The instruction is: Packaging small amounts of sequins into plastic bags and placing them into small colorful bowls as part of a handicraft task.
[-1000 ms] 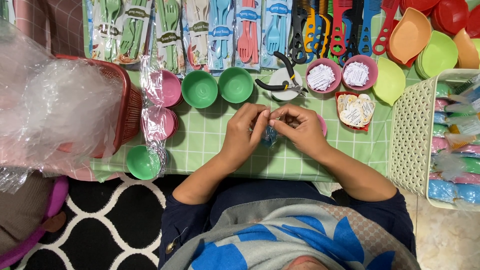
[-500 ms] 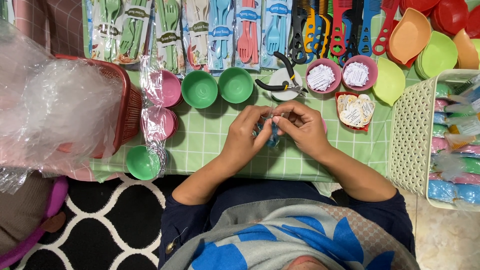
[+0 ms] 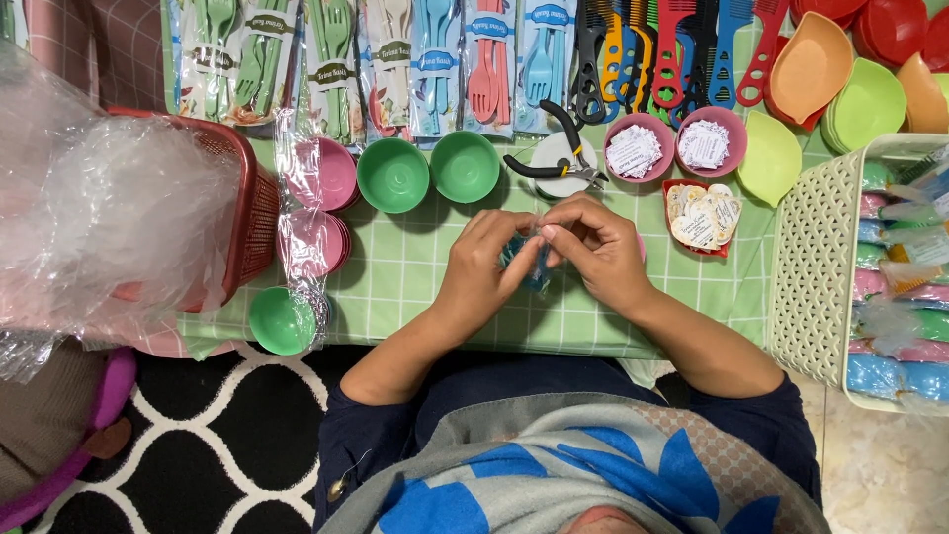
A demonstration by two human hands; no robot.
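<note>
My left hand [image 3: 484, 269] and my right hand [image 3: 596, 247] meet over the green checked tablecloth [image 3: 395, 267]. Together they pinch a small blue item in clear plastic wrap [image 3: 529, 259], mostly hidden by the fingers. Just beyond the hands lie black-handled pliers [image 3: 556, 158] on a white round lid. Two green bowls [image 3: 430, 170] stand left of the pliers.
A red basket [image 3: 242, 213] full of clear plastic bags sits at left, with wrapped pink bowls [image 3: 321, 203] beside it. Packs of cutlery and combs line the far edge. Pink bowls of paper tags [image 3: 670, 146] and a white basket [image 3: 820, 267] of wrapped bowls are at right.
The fingers have shifted slightly on the wrapped blue item; both hands stay in the same place over the cloth.
</note>
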